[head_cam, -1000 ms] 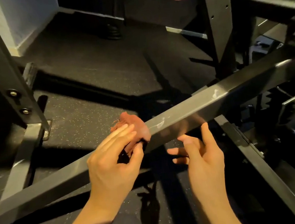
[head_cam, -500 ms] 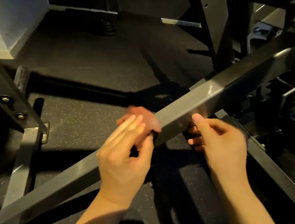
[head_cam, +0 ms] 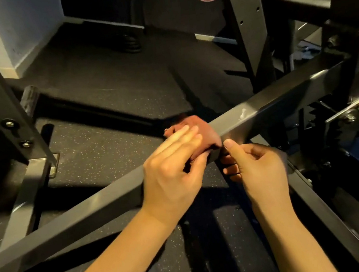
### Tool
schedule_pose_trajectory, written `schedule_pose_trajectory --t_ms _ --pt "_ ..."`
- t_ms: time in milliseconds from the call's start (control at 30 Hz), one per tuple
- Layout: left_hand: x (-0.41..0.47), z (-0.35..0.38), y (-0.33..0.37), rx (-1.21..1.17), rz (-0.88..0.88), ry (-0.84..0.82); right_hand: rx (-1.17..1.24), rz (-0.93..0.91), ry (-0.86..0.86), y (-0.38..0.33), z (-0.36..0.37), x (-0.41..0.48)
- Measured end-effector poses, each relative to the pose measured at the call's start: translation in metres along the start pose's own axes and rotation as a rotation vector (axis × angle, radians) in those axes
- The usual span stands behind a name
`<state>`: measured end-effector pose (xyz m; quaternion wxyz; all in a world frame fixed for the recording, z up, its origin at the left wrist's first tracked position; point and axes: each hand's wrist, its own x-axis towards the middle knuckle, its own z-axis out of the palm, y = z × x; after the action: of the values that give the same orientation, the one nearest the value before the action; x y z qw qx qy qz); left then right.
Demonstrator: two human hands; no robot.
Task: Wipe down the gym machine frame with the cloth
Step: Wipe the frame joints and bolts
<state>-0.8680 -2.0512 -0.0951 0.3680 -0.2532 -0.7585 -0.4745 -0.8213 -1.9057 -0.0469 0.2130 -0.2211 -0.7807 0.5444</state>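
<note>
Sliding up bar (head_cam: 82,215): left hand (head_cam: 174,172) and cloth (head_cam: 199,126) nearer white scuff (head_cam: 243,112) than half-second ago; right hand (head_cam: 260,167) closer, thumb just beside cloth. Bar: square metal tube, dark, glossy. Floor (head_cam: 107,149): speckled rubber. My left fingers flat, thumb below, pinch crumpled reddish cloth on bar. My right grips bar, fingers curled under.
</note>
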Motion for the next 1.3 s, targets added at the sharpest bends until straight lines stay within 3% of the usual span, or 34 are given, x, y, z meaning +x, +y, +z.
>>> schedule_pose_trajectory --t_ms 100,233,300,433,533,733,933,1133,1300 --pt "-0.011 -0.011 0.001 0.006 0.027 -0.064 0.018 -0.013 0.002 -0.002 -0.007 -0.001" --pt "-0.048 -0.05 -0.019 0.127 -0.12 0.034 -0.002 -0.1 0.172 -0.006 -0.025 0.005" --pt "-0.034 -0.04 -0.011 0.098 -0.125 0.039 -0.134 -0.225 0.3 -0.006 -0.027 0.006" --pt "0.026 0.014 0.027 -0.047 0.07 -0.062 -0.432 -0.546 0.395 -0.001 -0.024 0.015" --pt "0.028 0.015 0.031 -0.111 0.091 -0.123 -0.572 -0.537 0.355 0.003 -0.032 0.027" --pt "-0.002 -0.021 -0.004 0.044 -0.009 -0.016 -0.668 -0.547 0.309 0.01 -0.034 0.038" --pt "0.054 0.037 0.046 -0.117 0.181 -0.135 -0.686 -0.612 0.359 0.012 -0.036 0.037" --pt "0.011 -0.013 0.002 -0.022 0.124 -0.065 -0.62 -0.558 0.338 0.014 -0.033 0.041" --pt "0.063 0.036 0.045 -0.149 0.182 -0.128 -0.615 -0.606 0.343 0.013 -0.032 0.037"
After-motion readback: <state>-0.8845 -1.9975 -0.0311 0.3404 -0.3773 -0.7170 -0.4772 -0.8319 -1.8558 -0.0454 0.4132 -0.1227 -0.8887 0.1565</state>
